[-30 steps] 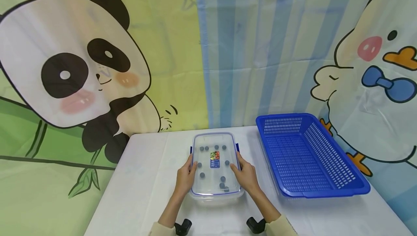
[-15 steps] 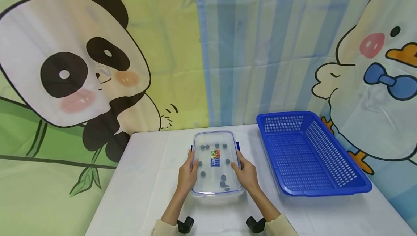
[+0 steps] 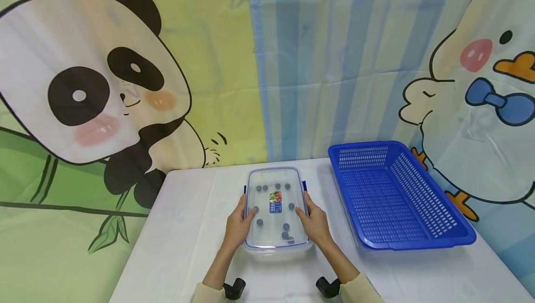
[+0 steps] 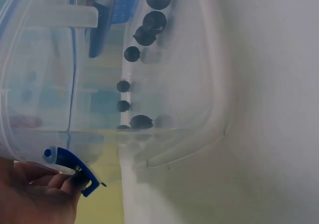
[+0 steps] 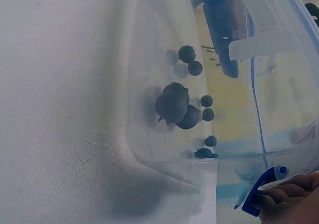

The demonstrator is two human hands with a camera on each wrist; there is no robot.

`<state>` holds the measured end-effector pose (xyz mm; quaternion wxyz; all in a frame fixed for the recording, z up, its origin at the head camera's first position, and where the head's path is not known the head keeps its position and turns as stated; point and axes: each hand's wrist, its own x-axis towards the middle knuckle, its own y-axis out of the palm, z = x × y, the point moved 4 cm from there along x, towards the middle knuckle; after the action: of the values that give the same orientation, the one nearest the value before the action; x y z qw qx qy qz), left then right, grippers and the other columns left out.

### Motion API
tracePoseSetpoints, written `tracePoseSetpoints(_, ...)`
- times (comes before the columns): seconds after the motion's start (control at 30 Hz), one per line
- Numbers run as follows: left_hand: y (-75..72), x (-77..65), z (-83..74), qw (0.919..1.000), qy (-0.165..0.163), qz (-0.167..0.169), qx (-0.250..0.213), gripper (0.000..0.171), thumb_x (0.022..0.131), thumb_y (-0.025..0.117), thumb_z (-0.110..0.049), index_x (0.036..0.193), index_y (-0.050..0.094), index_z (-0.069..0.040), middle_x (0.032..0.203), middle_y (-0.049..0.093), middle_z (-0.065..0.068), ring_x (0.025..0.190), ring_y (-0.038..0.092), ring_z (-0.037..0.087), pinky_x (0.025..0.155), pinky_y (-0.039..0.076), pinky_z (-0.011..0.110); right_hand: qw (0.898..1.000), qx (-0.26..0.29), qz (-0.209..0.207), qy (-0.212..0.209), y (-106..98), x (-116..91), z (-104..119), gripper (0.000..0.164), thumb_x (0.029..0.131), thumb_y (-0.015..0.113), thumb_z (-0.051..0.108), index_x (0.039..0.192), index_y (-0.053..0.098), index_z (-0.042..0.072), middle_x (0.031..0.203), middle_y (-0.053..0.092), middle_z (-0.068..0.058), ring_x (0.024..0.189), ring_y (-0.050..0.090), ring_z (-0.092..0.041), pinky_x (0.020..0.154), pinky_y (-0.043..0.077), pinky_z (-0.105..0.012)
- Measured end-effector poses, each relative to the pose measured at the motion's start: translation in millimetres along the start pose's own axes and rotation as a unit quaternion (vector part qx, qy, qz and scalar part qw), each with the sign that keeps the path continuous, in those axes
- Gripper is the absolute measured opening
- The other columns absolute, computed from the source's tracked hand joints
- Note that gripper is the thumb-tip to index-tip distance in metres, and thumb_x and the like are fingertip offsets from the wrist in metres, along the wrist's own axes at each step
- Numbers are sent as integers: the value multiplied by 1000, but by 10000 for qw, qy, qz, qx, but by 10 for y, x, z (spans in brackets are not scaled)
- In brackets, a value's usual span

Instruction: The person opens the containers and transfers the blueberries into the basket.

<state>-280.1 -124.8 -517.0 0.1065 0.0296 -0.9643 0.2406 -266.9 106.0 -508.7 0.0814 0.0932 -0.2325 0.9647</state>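
A clear plastic food container (image 3: pixel 269 240) with a blue-edged lid stands on the white table in the head view. Through the lid I see several blueberries (image 3: pixel 286 227) scattered over its floor. My left hand (image 3: pixel 237 225) grips the container's left side, thumb on the lid's edge. On the opposite side my right hand (image 3: pixel 316 224) holds it the same way. The left wrist view shows a blue latch (image 4: pixel 79 170) sticking out beside my curled fingers. Another blue latch (image 5: pixel 259 190) juts out by my right fingers in the right wrist view. My fingertips are partly hidden.
To the right sits a blue perforated plastic basket (image 3: pixel 386 196), with nothing visible in it. The white table (image 3: pixel 175 247) runs back to a cartoon-printed curtain (image 3: pixel 234 84). A black wrist mount (image 3: pixel 235 289) is on each forearm.
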Motion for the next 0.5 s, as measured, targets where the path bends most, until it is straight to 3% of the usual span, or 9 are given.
tracePoseSetpoints(0.43,14,-14,4,9974,-522,-204,-458,55,89,60,-15,139,38,-4,142,35,14,129,35,31,107,30,41,9977,552,-200,349,13,5,-17,56,85,63,7,135,41,-5,140,38,-17,125,41,-29,103,36,-36)
tracePoseSetpoints(0.5,15,-12,-2,9976,-478,-208,-459,54,89,60,-14,138,39,-3,141,37,16,127,36,33,106,31,44,9967,674,-223,405,14,1,-25,56,84,64,6,135,41,-4,140,38,-18,124,42,-30,102,37,-36)
